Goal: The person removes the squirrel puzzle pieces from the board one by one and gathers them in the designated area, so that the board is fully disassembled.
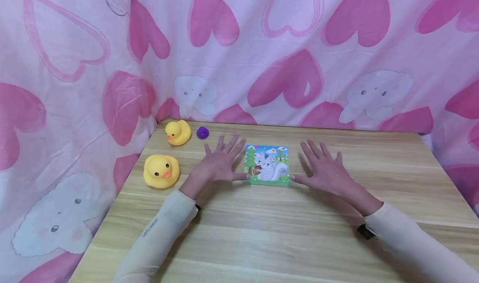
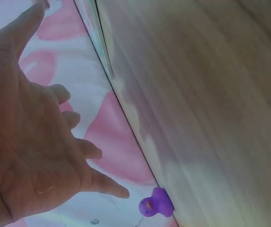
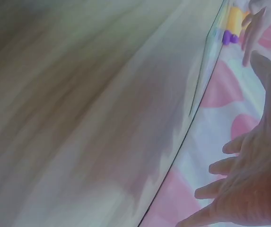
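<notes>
A flat square picture board (image 1: 266,166) with a grey-white squirrel holding an acorn among green trees lies on the wooden table. To its left, my left hand (image 1: 221,163) is spread with straight fingers, its thumb tip overlapping the board's left edge in the head view. My right hand (image 1: 326,170) mirrors it on the other side, fingers spread and thumb pointing at the board's lower right corner. Neither hand holds anything. In the left wrist view the palm (image 2: 36,156) faces the camera, and the board shows only as a thin edge.
Two yellow rubber ducks, a larger one (image 1: 161,171) and a smaller one (image 1: 178,132), stand at the table's left side. A small purple duck (image 1: 203,132) sits near the back edge. Behind the table (image 1: 262,241) hangs a pink curtain (image 1: 239,62) with hearts.
</notes>
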A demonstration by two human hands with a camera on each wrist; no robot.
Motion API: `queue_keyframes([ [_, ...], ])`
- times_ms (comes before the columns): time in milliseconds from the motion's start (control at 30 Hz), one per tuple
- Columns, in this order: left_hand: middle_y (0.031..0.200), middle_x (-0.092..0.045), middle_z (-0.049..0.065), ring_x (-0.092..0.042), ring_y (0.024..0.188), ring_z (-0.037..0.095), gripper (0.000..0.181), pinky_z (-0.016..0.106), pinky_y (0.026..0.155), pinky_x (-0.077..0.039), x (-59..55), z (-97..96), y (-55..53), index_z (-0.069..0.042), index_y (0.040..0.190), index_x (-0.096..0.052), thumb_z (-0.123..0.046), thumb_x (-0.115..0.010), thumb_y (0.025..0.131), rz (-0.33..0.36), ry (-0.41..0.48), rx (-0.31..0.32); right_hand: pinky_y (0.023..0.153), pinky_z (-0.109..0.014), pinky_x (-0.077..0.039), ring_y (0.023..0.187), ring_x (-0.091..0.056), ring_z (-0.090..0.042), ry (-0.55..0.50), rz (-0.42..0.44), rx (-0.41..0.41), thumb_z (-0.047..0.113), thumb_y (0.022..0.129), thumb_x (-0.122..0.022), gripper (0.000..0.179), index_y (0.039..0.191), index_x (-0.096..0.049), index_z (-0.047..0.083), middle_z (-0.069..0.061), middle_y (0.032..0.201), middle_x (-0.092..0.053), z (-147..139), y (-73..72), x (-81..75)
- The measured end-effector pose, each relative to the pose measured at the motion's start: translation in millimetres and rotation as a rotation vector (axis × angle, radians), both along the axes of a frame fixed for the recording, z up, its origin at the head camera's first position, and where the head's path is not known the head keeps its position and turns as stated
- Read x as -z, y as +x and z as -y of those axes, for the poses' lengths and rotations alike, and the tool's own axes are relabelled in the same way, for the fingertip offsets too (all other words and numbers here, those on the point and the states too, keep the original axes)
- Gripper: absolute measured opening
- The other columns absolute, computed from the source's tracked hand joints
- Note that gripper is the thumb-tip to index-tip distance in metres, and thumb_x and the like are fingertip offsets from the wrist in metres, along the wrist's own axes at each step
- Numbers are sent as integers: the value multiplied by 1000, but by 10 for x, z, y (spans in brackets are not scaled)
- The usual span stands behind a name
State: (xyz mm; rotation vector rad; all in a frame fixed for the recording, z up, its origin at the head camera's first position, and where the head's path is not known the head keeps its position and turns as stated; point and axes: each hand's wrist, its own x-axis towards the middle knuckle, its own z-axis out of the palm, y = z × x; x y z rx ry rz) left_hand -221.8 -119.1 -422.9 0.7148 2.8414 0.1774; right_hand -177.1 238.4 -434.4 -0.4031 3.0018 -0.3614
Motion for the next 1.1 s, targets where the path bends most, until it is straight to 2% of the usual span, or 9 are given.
queue_keyframes([
  [67,181,8,-2,2,164,52,116,92,113,-7,6,-2,-6,-33,172,-1,-85,-58,86,12,11,10,113,-93,-5,162,-11,-55,-7,-12,-17,88,86,-55,118,172,-12,20,-16,180,-12,69,-8,-13],
  [200,182,2,-4,5,165,48,111,92,114,-4,12,-7,-13,-32,172,-5,-79,-61,89,88,59,32,116,-91,-7,162,-13,-54,-18,-34,-48,87,88,-54,114,172,-15,20,-14,180,-14,199,-34,-42],
  [367,181,2,-7,7,166,46,109,91,115,-1,31,-25,-31,-29,172,-7,-74,-64,90,166,87,46,118,-88,-8,163,-12,-52,-28,-39,-81,83,91,-55,111,172,-15,19,-13,180,-13,347,-66,-79],
  [600,181,2,-11,7,167,42,107,85,121,-2,83,-52,-55,-30,172,-8,-73,-63,91,255,97,54,121,-86,-8,164,-13,-49,-66,-27,-85,84,89,-57,111,171,-18,21,-11,179,-18,546,-146,-72],
  [900,181,-3,-11,6,167,38,108,79,125,4,125,-92,-61,-30,172,-10,-75,-63,89,303,56,35,122,-84,-9,165,-13,-45,-91,-17,-105,81,88,-61,108,171,-23,23,-9,179,-22,811,-236,-86],
  [1100,180,2,-13,7,168,37,110,80,125,3,118,-98,-48,-31,172,-6,-71,-67,90,289,23,45,127,-78,-10,165,-14,-45,-111,-12,-187,69,92,-68,101,169,-28,18,-11,177,-26,915,-330,-90],
])
